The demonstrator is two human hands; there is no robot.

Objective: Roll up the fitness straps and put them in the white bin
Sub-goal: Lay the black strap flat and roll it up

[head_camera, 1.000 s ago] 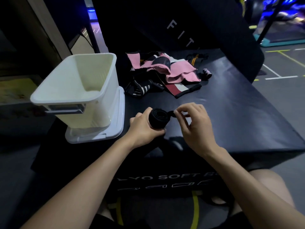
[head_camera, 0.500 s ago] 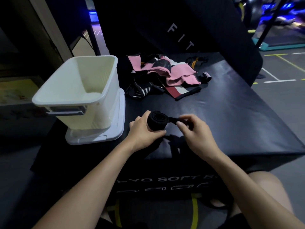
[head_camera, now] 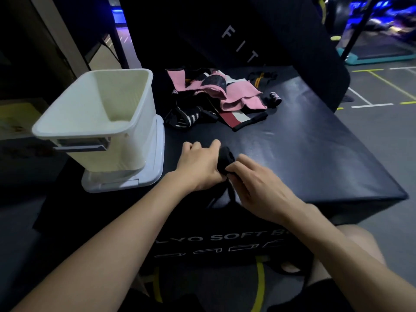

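White bin [head_camera: 94, 122] far left on the black plyo box top [head_camera: 315, 158], standing on a white lid [head_camera: 155, 174] that sticks out past its base toward the middle. Bin interior looks bare from this angle. Behind centre, a heap of unrolled fitness straps [head_camera: 216, 102], pink, black-and-white striped, one red-and-white, touching each other, just right of the bin's far corner. Small rolled piece [head_camera: 275, 96] at the heap's right end. Dark padded panel [head_camera: 258, 37] rises behind the box. Right half of the box top is bare up to its right edge, gym floor with painted lines beyond. Near edge of the box runs just under the wrists. Left hand [head_camera: 198, 167] fingers curled round the black rolled strap [head_camera: 225, 158], near front centre, well apart from the bin. Right hand [head_camera: 258, 188] fingertips pinch the strap's loose tail against the roll; tail end hidden under the hand.
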